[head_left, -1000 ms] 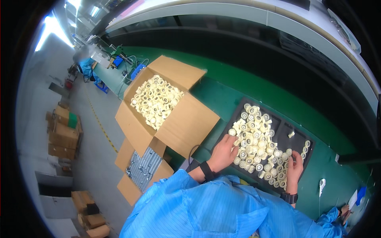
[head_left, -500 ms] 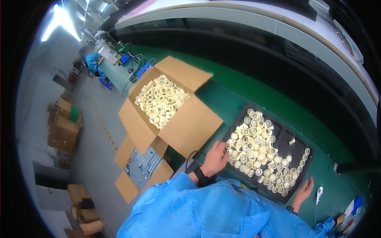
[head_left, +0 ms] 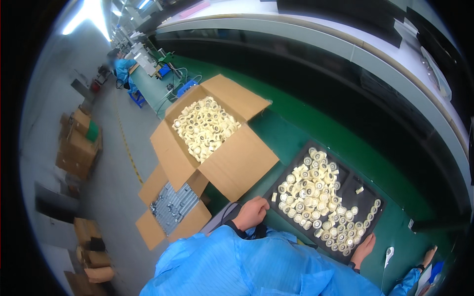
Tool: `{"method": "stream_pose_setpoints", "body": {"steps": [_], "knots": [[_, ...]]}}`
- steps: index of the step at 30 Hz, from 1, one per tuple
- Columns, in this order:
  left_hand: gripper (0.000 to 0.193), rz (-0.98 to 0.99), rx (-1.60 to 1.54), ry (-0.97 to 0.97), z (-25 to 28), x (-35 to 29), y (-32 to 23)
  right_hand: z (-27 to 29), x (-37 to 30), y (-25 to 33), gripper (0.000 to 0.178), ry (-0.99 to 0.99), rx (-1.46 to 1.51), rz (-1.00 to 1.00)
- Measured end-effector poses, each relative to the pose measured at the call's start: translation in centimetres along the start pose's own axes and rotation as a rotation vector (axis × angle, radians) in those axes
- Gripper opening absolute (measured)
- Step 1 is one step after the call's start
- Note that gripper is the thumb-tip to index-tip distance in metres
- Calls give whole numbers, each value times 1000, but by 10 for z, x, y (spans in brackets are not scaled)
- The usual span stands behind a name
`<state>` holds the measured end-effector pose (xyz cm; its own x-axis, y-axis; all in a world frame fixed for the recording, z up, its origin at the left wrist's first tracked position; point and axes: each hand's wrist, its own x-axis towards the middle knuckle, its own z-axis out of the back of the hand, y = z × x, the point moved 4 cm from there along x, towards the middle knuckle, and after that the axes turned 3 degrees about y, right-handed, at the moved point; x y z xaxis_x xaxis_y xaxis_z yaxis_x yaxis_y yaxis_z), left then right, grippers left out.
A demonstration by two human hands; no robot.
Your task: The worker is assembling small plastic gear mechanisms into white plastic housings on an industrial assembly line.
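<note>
2 hands on tray [head_left: 368, 190] edges | L hand [head_left: 252, 213] near corner | R hand [head_left: 364, 247] at rim

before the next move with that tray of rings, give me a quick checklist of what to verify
1. Left hand at the near left corner of the black tray: ok.
2. Right hand at the tray's near right edge: ok.
3. Either hand actually gripping the tray: cannot tell.
4. Cream rings inside the tray: ok, heaped unevenly.
5. Tray lying flat on the green bench: ok.
6. Open cardboard box of rings beside the tray: ok.
</note>
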<state>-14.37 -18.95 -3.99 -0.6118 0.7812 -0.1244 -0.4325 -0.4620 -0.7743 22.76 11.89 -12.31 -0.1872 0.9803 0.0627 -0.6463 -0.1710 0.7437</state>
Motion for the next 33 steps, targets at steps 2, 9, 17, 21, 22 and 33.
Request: {"method": "stream_pose_setpoints", "body": {"steps": [2,9,17,21,22,33], "knots": [[10,0,-25,-53,7,-1,0,4,-3,16,39,-1,-19,25],[19,56,83,-529,74,-4,5,4,6,-10,40,62,-68,-7],[24,219,107,-960,156,-28,61,36,14,84,37,43,30,126],[36,342,208,-998,189,-36,89,-2,34,157,39,217,335,262],[40,358,320,-1021,198,-41,98,-16,37,180,39,226,325,264],[74,653,-5,-937,240,-16,194,-212,-26,456,49,716,206,774]]}}
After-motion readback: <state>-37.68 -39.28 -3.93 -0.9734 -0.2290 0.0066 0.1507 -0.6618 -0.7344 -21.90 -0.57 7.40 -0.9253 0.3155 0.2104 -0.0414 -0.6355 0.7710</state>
